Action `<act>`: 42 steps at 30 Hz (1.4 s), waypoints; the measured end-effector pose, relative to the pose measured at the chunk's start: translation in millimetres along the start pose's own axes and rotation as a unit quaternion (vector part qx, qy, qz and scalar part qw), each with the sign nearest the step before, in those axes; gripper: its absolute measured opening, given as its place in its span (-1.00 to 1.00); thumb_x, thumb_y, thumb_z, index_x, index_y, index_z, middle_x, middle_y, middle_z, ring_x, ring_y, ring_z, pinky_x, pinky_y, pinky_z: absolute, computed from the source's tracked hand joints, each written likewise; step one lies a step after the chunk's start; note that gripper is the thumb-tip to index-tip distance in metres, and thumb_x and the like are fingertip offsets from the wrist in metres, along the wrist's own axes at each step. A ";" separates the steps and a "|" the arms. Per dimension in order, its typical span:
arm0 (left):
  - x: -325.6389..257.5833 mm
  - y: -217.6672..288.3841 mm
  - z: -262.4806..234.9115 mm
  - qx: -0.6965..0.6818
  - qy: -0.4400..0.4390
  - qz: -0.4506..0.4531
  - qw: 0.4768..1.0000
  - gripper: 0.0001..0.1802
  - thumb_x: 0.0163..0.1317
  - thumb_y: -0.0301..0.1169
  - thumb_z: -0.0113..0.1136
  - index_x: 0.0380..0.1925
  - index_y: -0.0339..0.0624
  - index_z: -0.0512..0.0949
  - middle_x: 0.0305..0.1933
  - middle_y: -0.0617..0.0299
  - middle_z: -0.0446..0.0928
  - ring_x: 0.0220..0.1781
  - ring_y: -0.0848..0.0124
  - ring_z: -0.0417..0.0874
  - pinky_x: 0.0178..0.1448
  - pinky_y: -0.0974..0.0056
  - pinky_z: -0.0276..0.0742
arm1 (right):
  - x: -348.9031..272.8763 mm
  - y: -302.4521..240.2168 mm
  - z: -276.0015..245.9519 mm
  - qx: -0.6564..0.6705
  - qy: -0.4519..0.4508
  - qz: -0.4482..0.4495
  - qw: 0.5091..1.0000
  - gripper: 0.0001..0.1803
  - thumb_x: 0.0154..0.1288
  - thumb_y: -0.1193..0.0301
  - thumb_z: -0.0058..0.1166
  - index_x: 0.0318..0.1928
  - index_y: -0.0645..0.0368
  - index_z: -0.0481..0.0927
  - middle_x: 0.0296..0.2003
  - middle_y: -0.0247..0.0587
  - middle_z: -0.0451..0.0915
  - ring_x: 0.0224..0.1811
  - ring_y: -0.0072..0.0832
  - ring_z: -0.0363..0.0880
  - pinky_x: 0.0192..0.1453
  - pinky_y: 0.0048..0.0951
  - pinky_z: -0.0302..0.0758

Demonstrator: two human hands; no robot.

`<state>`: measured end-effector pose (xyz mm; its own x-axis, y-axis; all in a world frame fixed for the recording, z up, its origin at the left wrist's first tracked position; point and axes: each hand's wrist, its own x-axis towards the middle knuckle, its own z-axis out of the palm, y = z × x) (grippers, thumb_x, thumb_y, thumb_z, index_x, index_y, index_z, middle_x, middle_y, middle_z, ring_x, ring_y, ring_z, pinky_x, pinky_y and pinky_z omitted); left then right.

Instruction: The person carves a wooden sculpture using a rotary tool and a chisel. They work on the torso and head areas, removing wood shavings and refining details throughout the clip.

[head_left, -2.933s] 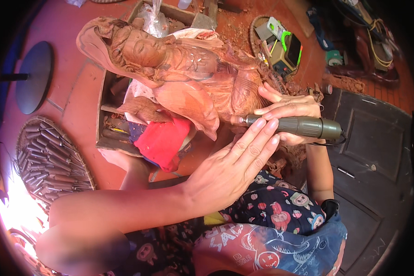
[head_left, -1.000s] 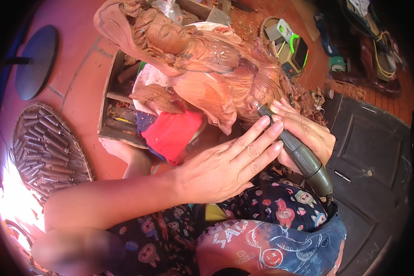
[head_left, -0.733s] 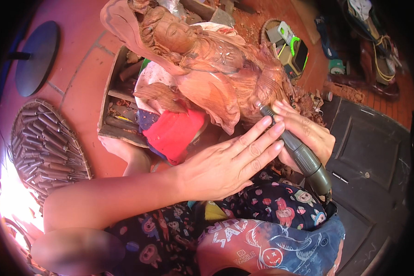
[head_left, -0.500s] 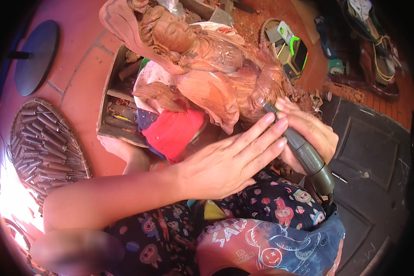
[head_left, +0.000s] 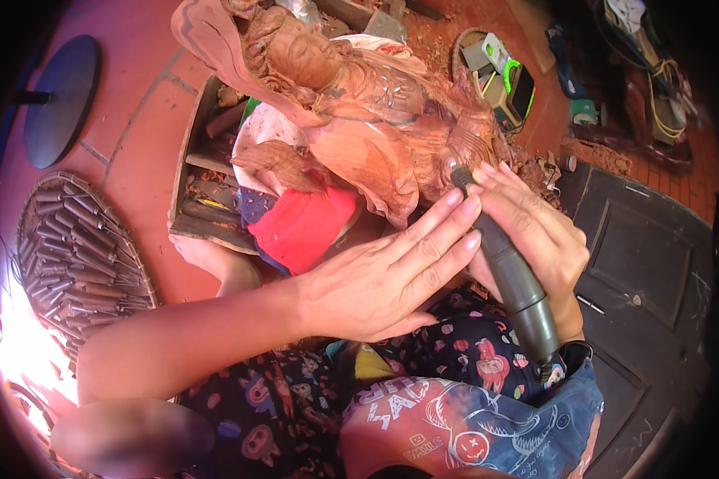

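A carved wooden statue (head_left: 371,152) of a robed figure lies tilted across my lap area, its head toward the upper left. My right hand (head_left: 545,231) is closed round a dark green rotary carving tool (head_left: 513,275), whose tip (head_left: 454,164) points at the statue's lower robe folds. I cannot tell whether the tip touches the wood. My left hand (head_left: 375,283) lies stretched out flat, fingers straight, its fingertips against the tool near the front end. Under the statue are a red cloth (head_left: 307,227) and a pale cloth (head_left: 256,132).
A round wicker basket (head_left: 145,275) at the left holds several carving chisels. A wooden crate (head_left: 177,188) stands beside the statue. A black round base (head_left: 64,100) is at the far left. A dark panelled board (head_left: 639,263) lies at the right; a phone (head_left: 522,96) sits beyond the statue.
The tool's back end has swung to the left and down, and its tip has shifted slightly left and up. Both hands have shifted slightly with it; the statue looks unmoved.
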<state>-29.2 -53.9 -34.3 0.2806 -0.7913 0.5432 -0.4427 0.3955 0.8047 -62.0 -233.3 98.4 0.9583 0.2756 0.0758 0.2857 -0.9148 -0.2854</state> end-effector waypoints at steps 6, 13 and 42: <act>-1.7 -3.8 -0.2 0.008 0.002 0.006 1.000 0.13 0.00 -0.22 0.44 0.43 -0.50 -0.03 0.56 -0.33 -0.18 0.61 -0.18 -0.13 0.58 0.01 0.05 | 0.1 -1.0 -0.1 -0.008 -0.010 -0.008 1.000 -0.61 -0.02 0.50 0.35 -0.12 0.40 0.67 -0.14 0.12 0.68 0.02 -0.06 0.69 0.20 -0.07 0.58; -3.1 -1.9 -3.0 0.015 -0.006 -0.004 1.000 0.12 -0.01 -0.23 0.44 0.42 -0.50 -0.02 0.55 -0.35 -0.16 0.60 -0.18 -0.11 0.58 0.01 0.06 | -2.3 2.6 -2.7 -0.001 -0.036 -0.029 0.999 -0.58 0.02 0.44 0.33 -0.08 0.41 0.65 -0.11 0.14 0.67 0.04 -0.06 0.68 0.22 -0.07 0.57; 3.9 2.7 -1.0 0.064 -0.012 -0.013 0.998 0.08 0.08 -0.14 0.36 0.44 -0.46 0.00 0.55 -0.31 -0.09 0.58 -0.14 -0.01 0.59 -0.01 0.03 | -2.9 12.4 -2.2 0.050 0.006 0.001 0.999 -0.64 0.01 0.52 0.32 -0.11 0.34 0.67 -0.16 0.08 0.70 -0.02 -0.12 0.72 0.20 -0.10 0.59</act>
<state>-28.5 -55.5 -29.9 0.2746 -0.8118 0.5153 -0.5405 0.3129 0.7810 -61.1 -246.1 96.7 0.9592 0.2694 0.0862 0.2816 -0.8810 -0.3803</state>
